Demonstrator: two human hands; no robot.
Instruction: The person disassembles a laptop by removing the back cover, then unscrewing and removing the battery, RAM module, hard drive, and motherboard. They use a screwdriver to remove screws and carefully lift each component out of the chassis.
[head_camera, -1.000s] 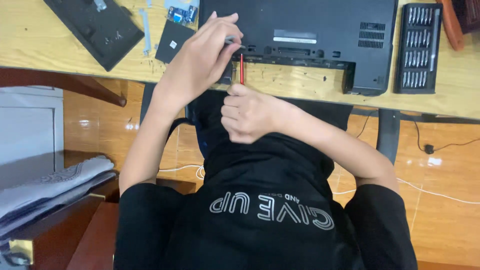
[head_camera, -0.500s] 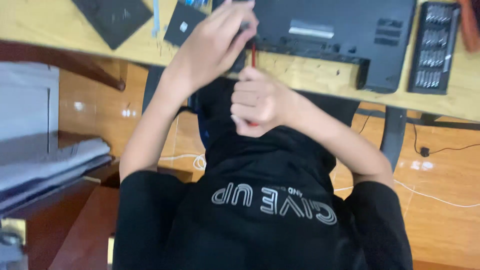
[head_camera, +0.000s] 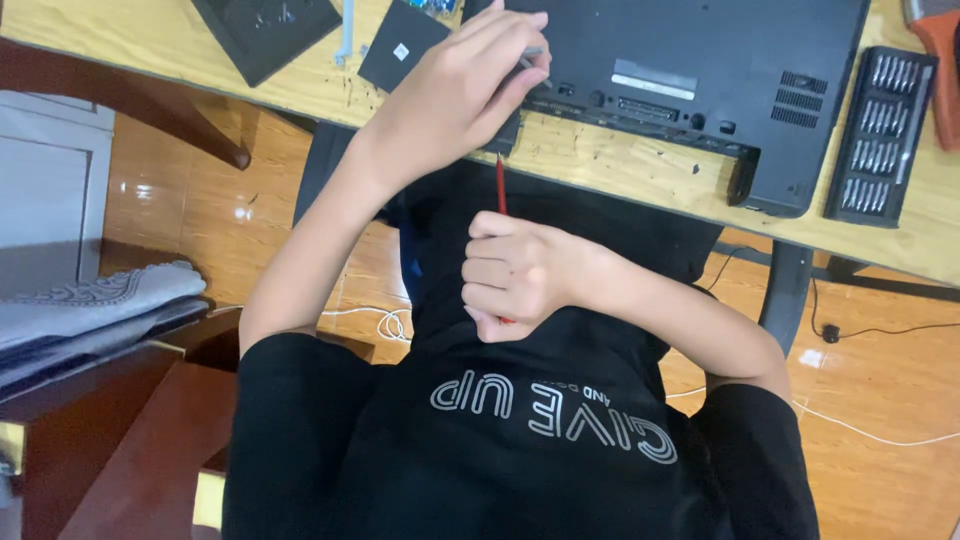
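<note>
Seen from above, at a wooden desk (head_camera: 620, 160): left hand (head_camera: 455, 95) stretched forward onto the near edge of an upturned black laptop (head_camera: 700, 60), fingers drawn close together and bent, tips pressed against the casing by the left corner. Something small and grey just showing at the fingertips, too small to identify.

Right hand (head_camera: 520, 275) held lower, close to the chest and off the desk, balled into a tight fist around a red screwdriver (head_camera: 500, 185). Handle buried in the palm, only the thin red shaft sticking out upward toward the desk edge, its tip just below the left hand. Contact between tip and laptop impossible to judge.

Lying to the right of the laptop, an open black bit case (head_camera: 880, 135) with rows of silver bits, and an orange object (head_camera: 940, 60) at the far corner. To the left, a flat black panel (head_camera: 265, 30) and a smaller black square (head_camera: 400, 50), both on the desktop. Folded grey cloth (head_camera: 90, 310) on furniture at the left; white cable (head_camera: 860, 430) trailing across the floor.
</note>
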